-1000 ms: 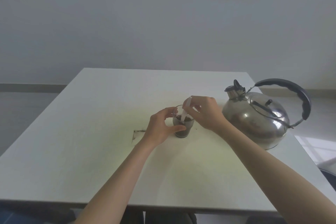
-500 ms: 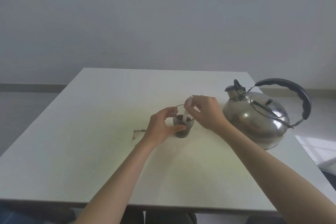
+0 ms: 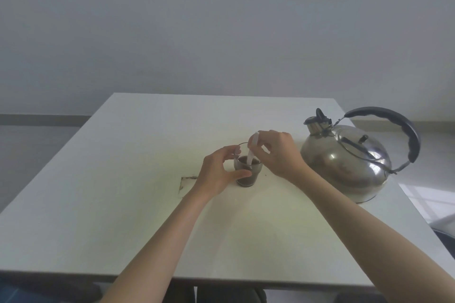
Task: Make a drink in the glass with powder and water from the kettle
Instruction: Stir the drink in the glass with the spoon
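Observation:
A small clear glass (image 3: 248, 172) holding dark brown liquid stands near the middle of the white table (image 3: 123, 204). My left hand (image 3: 218, 171) wraps its thumb and fingers around the glass's left side. My right hand (image 3: 277, 152) pinches a thin white stirrer (image 3: 252, 152) whose lower end dips into the liquid. The steel kettle (image 3: 344, 162), with a black arched handle and capped spout, sits upright on the table to the right of my right hand.
A dark cracked patch (image 3: 184, 182) marks the tabletop left of my left wrist. The kettle stands close to the table's right edge. A plain grey wall rises behind the table.
The stirrer has shifted slightly inside the glass, with its top leaning a little differently. Both hands, the glass and the kettle stay in the same places.

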`<state>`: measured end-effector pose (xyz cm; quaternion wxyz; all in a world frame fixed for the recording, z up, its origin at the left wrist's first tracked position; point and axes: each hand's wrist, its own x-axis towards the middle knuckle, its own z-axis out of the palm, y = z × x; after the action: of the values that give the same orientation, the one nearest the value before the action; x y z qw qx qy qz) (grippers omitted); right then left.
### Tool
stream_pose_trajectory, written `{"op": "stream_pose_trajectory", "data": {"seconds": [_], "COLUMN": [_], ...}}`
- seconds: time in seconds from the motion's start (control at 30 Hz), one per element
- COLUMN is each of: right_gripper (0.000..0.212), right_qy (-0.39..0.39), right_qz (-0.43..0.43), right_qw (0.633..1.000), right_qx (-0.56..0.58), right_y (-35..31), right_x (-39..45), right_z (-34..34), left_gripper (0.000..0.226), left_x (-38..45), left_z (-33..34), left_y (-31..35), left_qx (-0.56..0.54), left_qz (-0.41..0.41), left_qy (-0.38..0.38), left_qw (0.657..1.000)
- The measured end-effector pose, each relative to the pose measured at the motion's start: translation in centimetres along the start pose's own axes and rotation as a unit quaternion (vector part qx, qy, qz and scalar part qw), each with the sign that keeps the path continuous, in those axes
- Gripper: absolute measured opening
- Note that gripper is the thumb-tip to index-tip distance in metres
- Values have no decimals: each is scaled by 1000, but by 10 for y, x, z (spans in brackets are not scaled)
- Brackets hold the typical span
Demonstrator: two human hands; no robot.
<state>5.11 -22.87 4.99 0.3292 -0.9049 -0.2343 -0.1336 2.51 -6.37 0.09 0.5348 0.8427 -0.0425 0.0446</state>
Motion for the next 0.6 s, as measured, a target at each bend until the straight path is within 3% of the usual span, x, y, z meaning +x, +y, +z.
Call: {"op": "stream_pose_trajectory", "data": {"seconds": [0.27,0.6], "right_gripper": [18,21], "right_qy": [28,14], "right_qz": [49,29], "right_qw": [998,999], "right_qx": [13,37], "right_y": [7,-5], "right_x": [8,2], "right_z": [-2,4], "left_gripper": [53,53], "left_x": [-1,0], "left_z": [-1,-1], "left_y": [2,1], "left_qx": [3,4], "left_qz": [5,-1], "left_qy": [0,-6], "left_qw": [1000,1000]}}
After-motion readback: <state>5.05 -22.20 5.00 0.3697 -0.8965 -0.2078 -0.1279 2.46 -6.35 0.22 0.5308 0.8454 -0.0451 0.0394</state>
